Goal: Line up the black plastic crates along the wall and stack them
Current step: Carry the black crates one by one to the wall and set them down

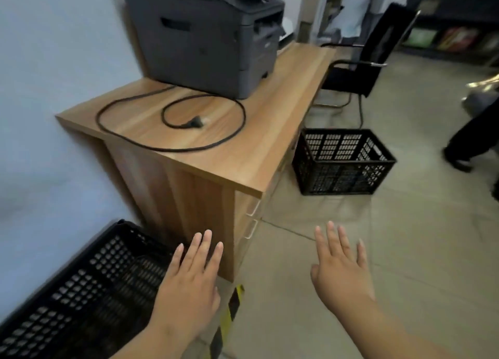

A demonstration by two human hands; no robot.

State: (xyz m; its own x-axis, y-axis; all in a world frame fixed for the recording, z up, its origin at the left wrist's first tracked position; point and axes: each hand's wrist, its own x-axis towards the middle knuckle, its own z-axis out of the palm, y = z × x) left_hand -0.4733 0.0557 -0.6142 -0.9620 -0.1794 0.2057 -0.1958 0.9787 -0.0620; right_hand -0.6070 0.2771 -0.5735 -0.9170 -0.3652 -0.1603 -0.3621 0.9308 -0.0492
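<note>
**Beside the desk: one crate at the wall, one out on the floor**

Near left, against the pale wall (54, 61), sits one black plastic crate (81, 291), close to the end panel of the wooden desk. My left grip (189, 285) is open over that crate's right edge, fingers straight and spread, holding nothing. I cannot tell whether the palm touches the rim. My right grip (343, 272) is open too, fingers splayed above the bare floor (405, 250) and empty.

The second crate (343, 164) stands upright farther off on the floor, just beside the desk's drawer side and well apart from the first. It is not at the wall, and nothing is stacked on it or in it. A black chair (370, 61) stands beyond it.

On the tabletop (270, 142) are a grey printer (205, 42) and a loose power cord (193, 123), neither part of the job.

By my reading the task is early. At most one crate is placed, though blur keeps me from judging how squarely it lies. The far crate has yet to be fetched and brought round the desk, and no stacking is done. Only these two crates are in sight.
</note>
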